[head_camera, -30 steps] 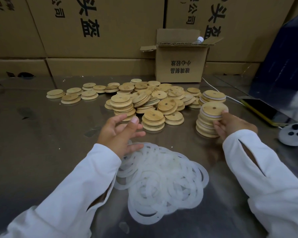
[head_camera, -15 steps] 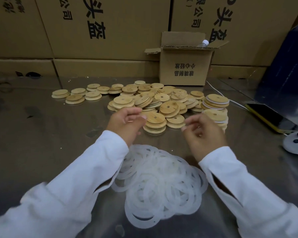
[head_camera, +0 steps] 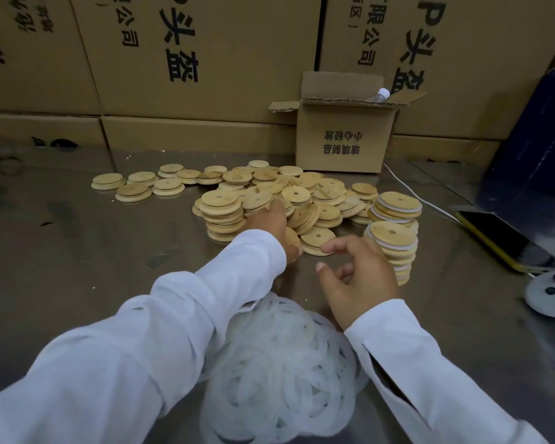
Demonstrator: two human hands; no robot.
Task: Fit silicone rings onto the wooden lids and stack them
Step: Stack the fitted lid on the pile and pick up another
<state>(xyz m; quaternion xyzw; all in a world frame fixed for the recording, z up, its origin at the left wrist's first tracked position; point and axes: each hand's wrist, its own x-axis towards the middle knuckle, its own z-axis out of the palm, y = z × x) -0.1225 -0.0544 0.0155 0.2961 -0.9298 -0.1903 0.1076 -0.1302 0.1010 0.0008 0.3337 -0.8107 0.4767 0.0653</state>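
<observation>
Left hand (head_camera: 269,225) down among loose lids (head_camera: 327,193) mid-counter (head_camera: 77,267) — grip on one unclear. Right hand (head_camera: 356,277) empty, fingers loosely curled, above the rings (head_camera: 282,363). Best to lift one lid clear without nudging the ringed stack (head_camera: 394,241).

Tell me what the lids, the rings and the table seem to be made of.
Lids: wood, possibly bamboo; pale tan, faint grain, matte and unvarnished-looking.
Rings: likely silicone; milky, translucent, thin flat bands lying in a loose overlapping heap.
Table: probably stainless steel; grey, smooth, with blurred reflections of the boxes behind.
</observation>
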